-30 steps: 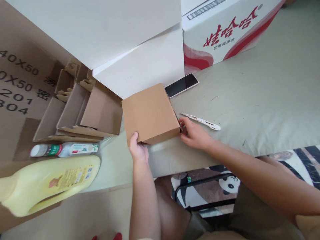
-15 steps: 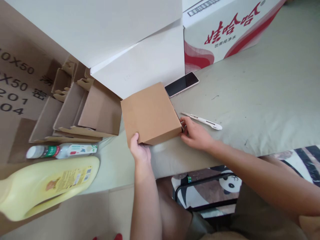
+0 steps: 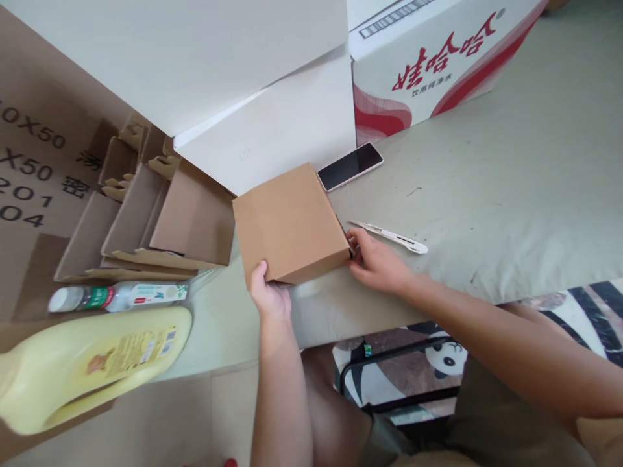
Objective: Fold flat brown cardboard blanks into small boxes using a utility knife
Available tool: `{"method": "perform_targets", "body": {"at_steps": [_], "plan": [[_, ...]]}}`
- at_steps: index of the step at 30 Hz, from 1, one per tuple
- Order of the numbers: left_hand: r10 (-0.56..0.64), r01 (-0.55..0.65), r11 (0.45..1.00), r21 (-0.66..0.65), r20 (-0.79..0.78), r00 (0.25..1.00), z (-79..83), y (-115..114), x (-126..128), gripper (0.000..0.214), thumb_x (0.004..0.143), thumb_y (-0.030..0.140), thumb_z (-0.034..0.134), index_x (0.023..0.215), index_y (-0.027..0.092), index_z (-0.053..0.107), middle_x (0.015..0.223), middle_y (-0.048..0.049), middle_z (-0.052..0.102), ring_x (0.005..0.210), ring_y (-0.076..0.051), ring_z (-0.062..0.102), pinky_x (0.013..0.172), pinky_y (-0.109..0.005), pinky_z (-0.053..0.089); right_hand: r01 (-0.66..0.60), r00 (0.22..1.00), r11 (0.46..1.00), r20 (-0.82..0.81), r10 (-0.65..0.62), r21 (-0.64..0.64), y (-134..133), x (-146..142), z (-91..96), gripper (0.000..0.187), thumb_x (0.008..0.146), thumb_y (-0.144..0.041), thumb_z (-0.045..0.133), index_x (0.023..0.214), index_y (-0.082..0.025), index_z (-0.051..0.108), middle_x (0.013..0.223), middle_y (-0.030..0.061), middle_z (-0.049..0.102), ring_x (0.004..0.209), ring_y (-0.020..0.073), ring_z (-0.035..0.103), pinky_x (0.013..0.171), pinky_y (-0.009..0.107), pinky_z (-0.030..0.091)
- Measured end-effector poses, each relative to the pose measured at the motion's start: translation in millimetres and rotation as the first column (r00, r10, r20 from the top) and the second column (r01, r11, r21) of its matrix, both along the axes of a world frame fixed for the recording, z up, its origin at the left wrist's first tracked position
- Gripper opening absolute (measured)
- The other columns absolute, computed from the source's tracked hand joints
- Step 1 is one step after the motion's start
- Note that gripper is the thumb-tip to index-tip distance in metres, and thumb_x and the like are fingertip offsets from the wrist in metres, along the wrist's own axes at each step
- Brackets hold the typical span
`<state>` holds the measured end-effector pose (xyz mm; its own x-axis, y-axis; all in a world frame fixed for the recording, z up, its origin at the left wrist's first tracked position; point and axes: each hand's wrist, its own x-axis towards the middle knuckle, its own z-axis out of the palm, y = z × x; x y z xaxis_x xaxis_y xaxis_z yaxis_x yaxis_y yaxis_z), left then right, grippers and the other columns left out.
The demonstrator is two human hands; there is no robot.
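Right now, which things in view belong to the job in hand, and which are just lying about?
In the job:
- brown box, in the grip of the left hand, with the right hand at its corner

Apparently lying about:
- white cutter (untouched; might belong)
- phone
- label-wrapped bottle
- yellow jug
- red-and-white carton

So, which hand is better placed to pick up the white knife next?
Probably the right hand: it touches the brown box just beside the white knife, while the left hand holds the box's other side, farther from the knife.
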<state>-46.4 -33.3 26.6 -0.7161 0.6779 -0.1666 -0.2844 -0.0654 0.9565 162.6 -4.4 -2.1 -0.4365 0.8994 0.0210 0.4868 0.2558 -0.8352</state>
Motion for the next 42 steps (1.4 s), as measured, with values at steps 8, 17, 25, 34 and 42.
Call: {"method": "perform_targets", "body": {"at_steps": [8,17,25,34,42], "plan": [[0.054,-0.052,0.998,-0.021,0.064,0.997,1.6,1.4,0.2,0.039,0.058,0.038,0.068,0.094,0.021,0.067,0.099,-0.0043,0.066,0.088,-0.019,0.061,0.062,-0.025,0.043,-0.011,1.000,1.000,0.018,0.012,-0.020,0.3,1.0,2.4,0.044,0.077,-0.020,0.052,0.120,-0.020,0.041,0.098,0.0074,0.065,0.077,0.0209,0.063,0.067,0.032,0.043],[0.017,-0.016,1.000,-0.021,0.048,0.999,1.7,0.6,-0.5,0.040,0.059,0.039,0.068,0.096,0.022,0.064,0.097,-0.0028,0.066,0.090,-0.020,0.061,0.063,-0.025,0.043,-0.016,1.000,0.999,0.002,0.016,-0.036,0.9,1.4,3.9,0.045,0.078,-0.019,0.052,0.121,-0.020,0.041,0.098,0.0071,0.065,0.077,0.0206,0.062,0.067,0.033,0.044],[0.020,-0.018,0.999,-0.037,0.050,0.999,-0.5,1.0,-2.2,0.041,0.060,0.040,0.067,0.096,0.022,0.064,0.096,-0.0039,0.066,0.088,-0.020,0.061,0.062,-0.026,0.042,-0.017,1.000,1.000,-0.010,0.017,-0.014,1.0,1.6,1.8,0.044,0.078,-0.019,0.052,0.120,-0.021,0.040,0.096,0.0064,0.065,0.077,0.0210,0.063,0.067,0.033,0.044],[0.021,-0.020,1.000,-0.014,0.039,0.999,0.8,1.4,-0.9,0.037,0.060,0.039,0.067,0.093,0.022,0.064,0.091,-0.0030,0.064,0.086,-0.019,0.061,0.064,-0.026,0.042,-0.014,1.000,1.000,0.007,0.014,-0.016,0.8,1.3,1.5,0.043,0.078,-0.020,0.052,0.120,-0.021,0.041,0.097,0.0068,0.066,0.077,0.0213,0.063,0.067,0.033,0.044],[0.034,-0.033,0.999,-0.010,0.053,0.998,0.3,1.4,-0.7,0.038,0.060,0.037,0.067,0.095,0.022,0.065,0.097,-0.0038,0.066,0.090,-0.020,0.062,0.064,-0.026,0.043,-0.007,1.000,1.000,0.000,0.007,0.007,0.3,0.7,-0.1,0.045,0.077,-0.019,0.052,0.121,-0.021,0.040,0.097,0.0065,0.065,0.077,0.0214,0.063,0.066,0.033,0.044]]}}
